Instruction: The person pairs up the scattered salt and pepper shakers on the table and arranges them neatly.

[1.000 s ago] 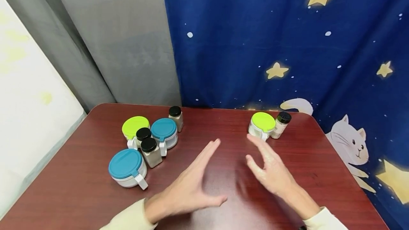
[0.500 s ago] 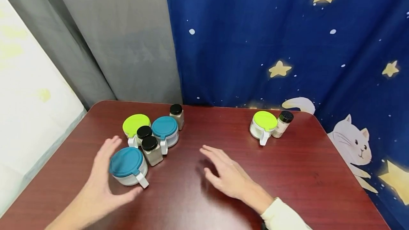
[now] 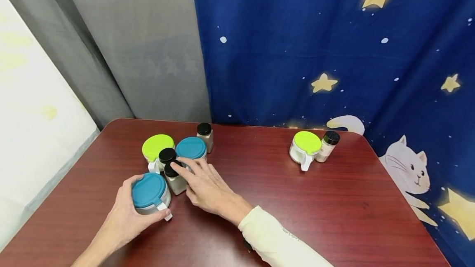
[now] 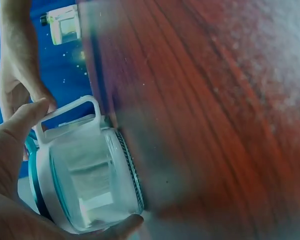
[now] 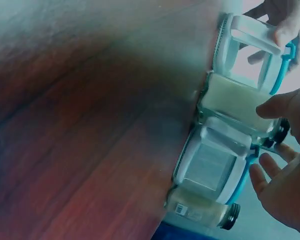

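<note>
My left hand (image 3: 128, 217) grips the nearer blue-lidded glass jar (image 3: 150, 193), fingers round its far side and thumb at its white handle (image 4: 72, 107). My right hand (image 3: 211, 186) reaches in from the right over a square black-capped spice bottle (image 3: 175, 183). Its index fingertip overlaps the black cap, and its thumb lies along the bottle's side; the fingers are spread rather than closed. Right behind stands a second black-capped bottle (image 3: 167, 154). A green-lidded jar (image 3: 157, 146) and another blue-lidded jar (image 3: 191, 147), partly hidden by my right fingers, stand close by.
Another black-capped bottle (image 3: 205, 137) stands at the back of the cluster. Far right on the reddish-brown table (image 3: 315, 209) are a green-lidded jar (image 3: 306, 149) and a round black-capped bottle (image 3: 327, 146). Grey and blue curtains (image 3: 267, 52) hang behind the table's back edge.
My left hand has moved left and taken hold of the nearer blue-lidded jar. My right hand has swept left from near the far-right jar to the square spice bottle.
</note>
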Tool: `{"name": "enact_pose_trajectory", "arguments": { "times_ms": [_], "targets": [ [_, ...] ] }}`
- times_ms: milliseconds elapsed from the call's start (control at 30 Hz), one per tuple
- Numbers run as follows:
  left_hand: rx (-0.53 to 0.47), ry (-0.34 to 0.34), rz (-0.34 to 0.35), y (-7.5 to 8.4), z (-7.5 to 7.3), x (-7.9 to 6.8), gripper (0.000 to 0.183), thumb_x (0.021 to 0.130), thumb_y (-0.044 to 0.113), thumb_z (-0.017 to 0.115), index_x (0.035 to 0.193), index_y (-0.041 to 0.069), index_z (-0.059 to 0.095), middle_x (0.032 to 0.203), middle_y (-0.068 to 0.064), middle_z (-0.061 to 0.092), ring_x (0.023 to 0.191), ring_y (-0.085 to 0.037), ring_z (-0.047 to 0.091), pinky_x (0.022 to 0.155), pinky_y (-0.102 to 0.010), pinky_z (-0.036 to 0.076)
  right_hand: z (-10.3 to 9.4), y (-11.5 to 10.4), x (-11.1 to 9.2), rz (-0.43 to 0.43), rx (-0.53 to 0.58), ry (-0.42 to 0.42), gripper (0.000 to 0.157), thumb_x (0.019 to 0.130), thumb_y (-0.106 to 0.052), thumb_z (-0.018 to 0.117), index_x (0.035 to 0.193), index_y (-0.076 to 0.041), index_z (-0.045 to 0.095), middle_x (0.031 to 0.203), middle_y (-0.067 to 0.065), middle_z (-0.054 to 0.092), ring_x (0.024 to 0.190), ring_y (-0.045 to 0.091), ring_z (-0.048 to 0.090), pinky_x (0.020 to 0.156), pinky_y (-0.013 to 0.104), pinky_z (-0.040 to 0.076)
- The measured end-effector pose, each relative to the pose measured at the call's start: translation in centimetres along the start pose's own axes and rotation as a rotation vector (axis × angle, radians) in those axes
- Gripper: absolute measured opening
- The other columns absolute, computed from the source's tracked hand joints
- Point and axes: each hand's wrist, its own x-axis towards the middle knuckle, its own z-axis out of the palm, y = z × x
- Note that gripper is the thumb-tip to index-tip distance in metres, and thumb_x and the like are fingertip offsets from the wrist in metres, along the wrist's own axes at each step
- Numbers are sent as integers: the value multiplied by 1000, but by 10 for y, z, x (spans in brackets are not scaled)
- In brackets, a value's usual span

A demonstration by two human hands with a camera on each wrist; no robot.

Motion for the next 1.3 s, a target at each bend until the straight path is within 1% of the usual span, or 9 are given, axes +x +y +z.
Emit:
{"name": "enact_pose_trajectory", "arguments": {
  "times_ms": [67, 233, 333, 500, 700, 867, 1000, 1167, 1300],
  "targets": [
    [-22, -32, -19, -1, -1, 1, 115, 72, 44, 92, 152, 4, 20, 136, -25, 40, 116, -45, 48, 86, -64, 49, 3, -1, 1, 17, 5, 13, 65, 94, -18, 70, 154, -20, 45, 155, 3, 39, 127, 22, 42, 94, 32, 40],
    [-99, -145, -26, -10, -7, 0, 120, 74, 35, 93, 154, 4, 9, 139, -26, 40, 120, -46, 47, 90, -61, 48, 7, 0, 1, 48, 79, 40, 57, 92, -25, 77, 144, -24, 54, 136, 0, 49, 117, 18, 43, 93, 29, 37],
    [-134, -181, 9, -16, -9, 0, 115, 74, 29, 93, 153, 4, 14, 139, -22, 43, 120, -42, 49, 90, -51, 50, 9, 1, 0, 52, 134, 45, 56, 92, -28, 79, 142, -24, 55, 132, -1, 51, 118, 16, 45, 95, 29, 38],
    [-147, -199, 66, -19, -12, 2, 111, 72, 27, 95, 152, 6, 21, 140, -16, 45, 119, -36, 51, 86, -32, 50, 14, -1, -2, 29, 245, 58, 53, 92, -25, 79, 138, -19, 53, 136, 0, 51, 122, 11, 50, 103, 20, 37],
    [-135, -230, 96, -21, -15, 0, 117, 68, 31, 97, 153, 8, 19, 137, -15, 47, 118, -33, 51, 88, -29, 49, 14, -1, -3, 21, 277, 55, 57, 93, -25, 78, 142, -19, 50, 130, -3, 53, 116, 8, 50, 101, 16, 38],
    [-159, -208, 151, -24, -15, 0, 113, 66, 28, 98, 152, 11, 26, 135, -8, 51, 114, -16, 52, 89, -23, 47, 13, -1, -6, 61, 298, 35, 61, 93, -31, 77, 146, -22, 49, 128, -3, 53, 113, 5, 52, 96, 16, 42],
    [-157, -191, 181, -25, -15, -1, 110, 64, 28, 99, 150, 14, 33, 132, -5, 54, 111, -8, 53, 88, -24, 49, 15, -2, -9, 56, 326, 43, 58, 94, -30, 76, 145, -21, 50, 131, -4, 56, 117, 4, 53, 100, 16, 40],
    [-124, -198, 176, -21, -17, -5, 107, 63, 32, 99, 147, 12, 37, 131, -3, 55, 109, -11, 56, 84, -28, 52, 16, -4, -17, 28, 388, 100, 57, 92, -28, 79, 142, -18, 53, 129, -4, 59, 110, 2, 53, 96, 14, 40],
    [-105, -224, 163, -13, -17, -7, 107, 62, 37, 99, 147, 13, 37, 131, 1, 55, 108, -12, 58, 84, -30, 53, 11, -7, -27, 69, 501, 143, 57, 90, -24, 81, 140, -19, 56, 129, -5, 60, 107, 0, 55, 92, 15, 45]
  ]
}}
